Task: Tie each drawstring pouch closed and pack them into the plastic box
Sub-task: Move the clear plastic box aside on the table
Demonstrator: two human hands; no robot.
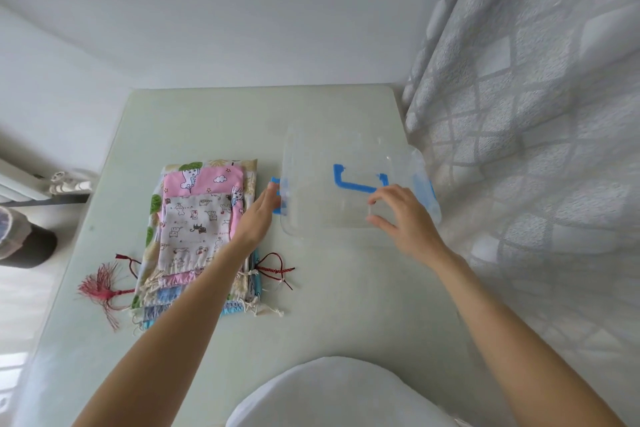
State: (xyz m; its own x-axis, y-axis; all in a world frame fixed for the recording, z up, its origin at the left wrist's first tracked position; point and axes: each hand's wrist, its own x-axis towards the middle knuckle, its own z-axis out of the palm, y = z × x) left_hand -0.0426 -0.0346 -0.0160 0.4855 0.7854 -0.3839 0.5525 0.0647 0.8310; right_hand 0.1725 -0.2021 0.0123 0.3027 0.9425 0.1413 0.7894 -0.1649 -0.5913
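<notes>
While my left hand [258,215] lies flat with straight fingers against the plastic box's [329,215] left end and my right hand [403,218] pinches its lid, the untied pouches [197,225] lie stacked just left on the counter [346,288], nearer my left.

I read soft, even daylight across the frame, bright and slightly washed out. The curtain [540,121] on the right glows, backlit. Shadows on the table [346,288] are faint and diffuse. Wide-angle distortion bows the walls and table edges. The plastic box [332,215] smears with motion blur; both hands look slightly soft.
</notes>
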